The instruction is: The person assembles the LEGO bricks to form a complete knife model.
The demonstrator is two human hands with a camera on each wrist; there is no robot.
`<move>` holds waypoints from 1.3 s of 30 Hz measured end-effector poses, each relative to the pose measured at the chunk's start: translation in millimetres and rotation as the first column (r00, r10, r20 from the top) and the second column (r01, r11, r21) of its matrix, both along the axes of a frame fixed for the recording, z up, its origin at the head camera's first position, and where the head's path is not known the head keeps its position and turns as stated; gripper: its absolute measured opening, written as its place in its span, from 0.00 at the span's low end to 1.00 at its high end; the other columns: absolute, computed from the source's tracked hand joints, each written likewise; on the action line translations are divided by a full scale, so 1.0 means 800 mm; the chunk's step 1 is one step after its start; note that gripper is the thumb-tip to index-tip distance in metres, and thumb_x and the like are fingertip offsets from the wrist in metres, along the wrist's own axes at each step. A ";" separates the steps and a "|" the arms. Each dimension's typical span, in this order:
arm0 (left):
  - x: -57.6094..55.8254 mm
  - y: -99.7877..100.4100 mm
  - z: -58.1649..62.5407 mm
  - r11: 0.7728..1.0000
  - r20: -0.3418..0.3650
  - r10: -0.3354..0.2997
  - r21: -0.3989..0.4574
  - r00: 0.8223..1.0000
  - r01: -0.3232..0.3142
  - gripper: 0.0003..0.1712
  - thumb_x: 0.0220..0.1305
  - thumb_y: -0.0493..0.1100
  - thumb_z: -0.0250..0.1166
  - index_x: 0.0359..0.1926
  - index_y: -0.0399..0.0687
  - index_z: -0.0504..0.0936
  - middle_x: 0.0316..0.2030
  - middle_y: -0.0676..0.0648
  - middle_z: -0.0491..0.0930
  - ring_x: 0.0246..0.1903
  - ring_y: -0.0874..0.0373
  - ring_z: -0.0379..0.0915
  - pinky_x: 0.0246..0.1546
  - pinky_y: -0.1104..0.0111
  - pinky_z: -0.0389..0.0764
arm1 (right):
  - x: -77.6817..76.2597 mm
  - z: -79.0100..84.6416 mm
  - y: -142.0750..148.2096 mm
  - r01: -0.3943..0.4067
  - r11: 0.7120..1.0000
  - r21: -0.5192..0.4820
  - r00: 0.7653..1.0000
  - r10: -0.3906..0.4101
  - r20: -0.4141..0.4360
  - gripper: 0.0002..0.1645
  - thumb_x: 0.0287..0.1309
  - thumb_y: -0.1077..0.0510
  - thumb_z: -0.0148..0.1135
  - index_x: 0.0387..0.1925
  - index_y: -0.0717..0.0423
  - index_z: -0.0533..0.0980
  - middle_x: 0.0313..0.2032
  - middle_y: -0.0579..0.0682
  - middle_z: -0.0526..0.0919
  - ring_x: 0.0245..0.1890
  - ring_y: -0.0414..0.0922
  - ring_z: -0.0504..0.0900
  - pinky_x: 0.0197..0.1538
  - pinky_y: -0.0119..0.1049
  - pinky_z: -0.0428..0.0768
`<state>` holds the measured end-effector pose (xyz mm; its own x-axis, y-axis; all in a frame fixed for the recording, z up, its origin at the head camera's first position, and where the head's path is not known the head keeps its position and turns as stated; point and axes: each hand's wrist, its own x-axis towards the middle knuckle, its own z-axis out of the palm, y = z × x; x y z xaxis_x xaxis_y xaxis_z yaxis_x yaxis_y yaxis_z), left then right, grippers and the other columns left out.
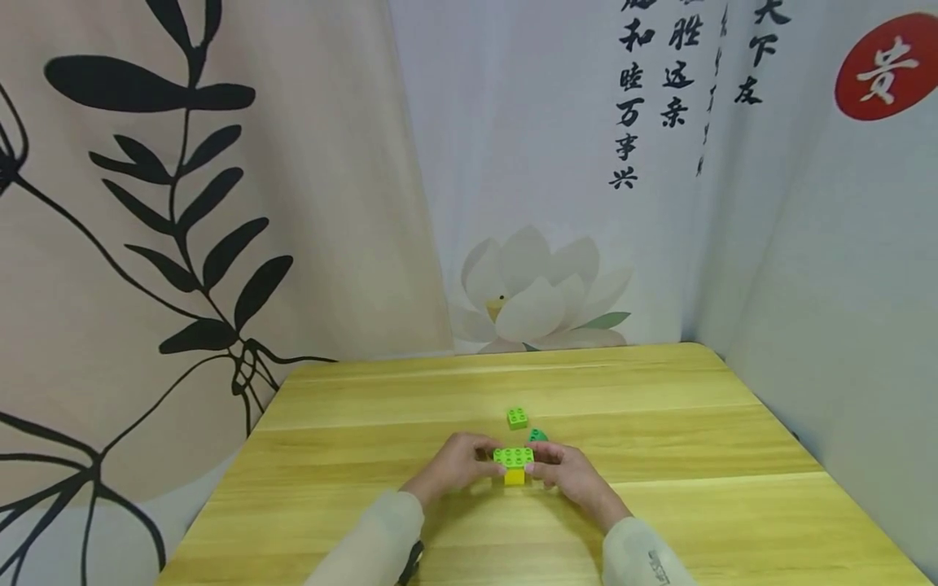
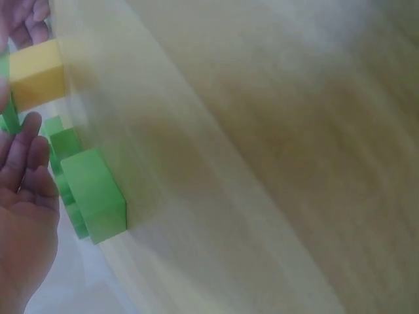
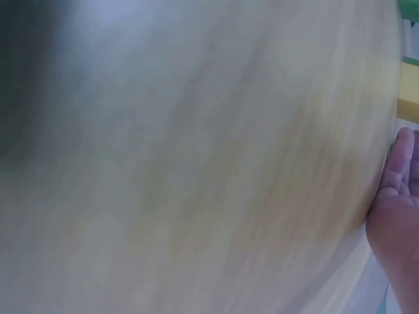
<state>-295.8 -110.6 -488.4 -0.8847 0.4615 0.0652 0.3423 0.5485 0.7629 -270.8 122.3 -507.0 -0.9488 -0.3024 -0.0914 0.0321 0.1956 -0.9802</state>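
Note:
A light green toy building brick [image 1: 513, 458] with studs on top sits on a yellow brick [image 1: 515, 478] near the table's middle. Its left end is pinched by my left hand [image 1: 462, 466], thumb toward me and fingers behind. At the opposite end my right hand [image 1: 575, 474] pinches it in the same way. The left wrist view shows the yellow brick [image 2: 39, 73] beyond the left hand [image 2: 29, 216], and only a sliver of the green one. Part of the right hand [image 3: 399, 186] and the yellow brick [image 3: 409, 91] show at the right wrist view's edge.
Behind the hands stands a small light green brick [image 1: 517, 418]. A darker green piece [image 1: 538, 435] lies closer to the right hand, partly hidden by it. The wooden table [image 1: 352, 456] ends at a printed curtain [image 1: 352, 203] behind.

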 end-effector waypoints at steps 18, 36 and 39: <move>-0.008 0.002 -0.003 1.000 0.011 -0.003 -0.009 1.000 0.003 0.15 0.58 0.45 0.74 0.46 0.46 0.87 0.32 0.55 0.78 0.33 0.60 0.71 0.34 0.68 0.75 | -0.001 -0.001 0.001 0.033 0.997 0.064 0.999 -0.034 0.022 0.36 0.63 0.48 0.67 0.67 0.60 0.69 0.50 0.51 0.80 0.45 0.47 0.78 0.45 0.41 0.77; -0.006 -0.003 -0.005 1.000 0.071 0.000 0.027 0.997 -0.002 0.16 0.59 0.46 0.74 0.47 0.47 0.86 0.32 0.55 0.78 0.31 0.60 0.72 0.30 0.70 0.75 | -0.003 -0.002 -0.001 0.011 0.999 0.040 1.000 -0.012 0.024 0.36 0.62 0.50 0.68 0.66 0.63 0.70 0.50 0.53 0.81 0.45 0.46 0.80 0.48 0.43 0.79; -0.007 -0.003 -0.005 1.000 0.070 0.006 0.030 0.998 -0.008 0.17 0.59 0.46 0.74 0.48 0.46 0.86 0.32 0.54 0.78 0.31 0.60 0.71 0.29 0.70 0.75 | -0.003 0.001 -0.001 0.012 0.998 0.062 1.000 -0.013 0.023 0.37 0.62 0.50 0.68 0.66 0.64 0.69 0.51 0.53 0.81 0.45 0.46 0.80 0.48 0.42 0.80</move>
